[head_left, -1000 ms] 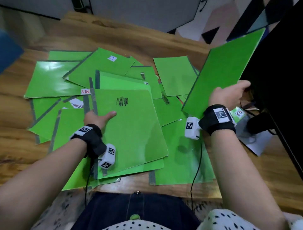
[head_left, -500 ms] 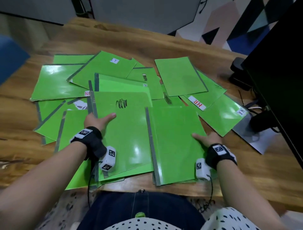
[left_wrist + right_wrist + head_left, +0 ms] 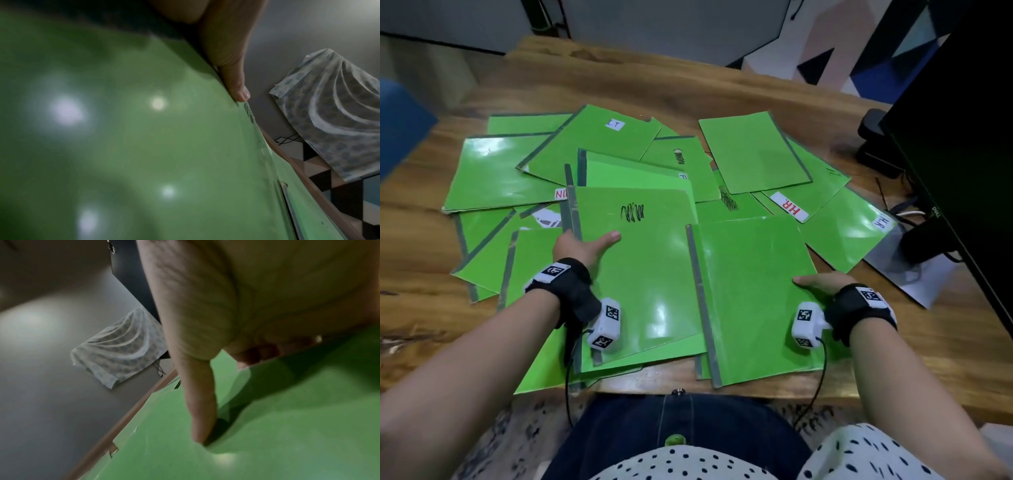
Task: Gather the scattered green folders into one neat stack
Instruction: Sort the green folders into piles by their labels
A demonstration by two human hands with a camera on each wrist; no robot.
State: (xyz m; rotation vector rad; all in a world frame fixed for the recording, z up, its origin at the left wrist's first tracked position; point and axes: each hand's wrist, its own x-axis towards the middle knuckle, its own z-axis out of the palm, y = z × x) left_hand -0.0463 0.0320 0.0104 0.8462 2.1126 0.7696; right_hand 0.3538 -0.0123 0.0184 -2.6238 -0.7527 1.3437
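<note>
Many green folders lie scattered and overlapping on the wooden table [image 3: 688, 78]. My left hand [image 3: 582, 246] grips the left spine edge of a folder with a black scribble [image 3: 647, 274], thumb on top, fingers hidden beneath. In the left wrist view the thumb [image 3: 236, 81] lies on that glossy folder [image 3: 123, 146]. My right hand [image 3: 822, 281] holds the right edge of a plain green folder [image 3: 750, 291] lying flat at the front right, overlapping the scribbled one. In the right wrist view the thumb [image 3: 199, 394] presses on its cover [image 3: 287, 418].
A black monitor [image 3: 962, 137] and its stand [image 3: 928, 246] fill the right side, with cables and a grey sheet [image 3: 921, 277] beneath. A black block [image 3: 876, 144] sits at the back right. Folders labelled HR [image 3: 842, 226] lie near the stand. The front folders overhang the table's near edge.
My right hand brought the raised folder down from the upper right and laid it flat at the front right. The left hand stayed on the scribbled folder.
</note>
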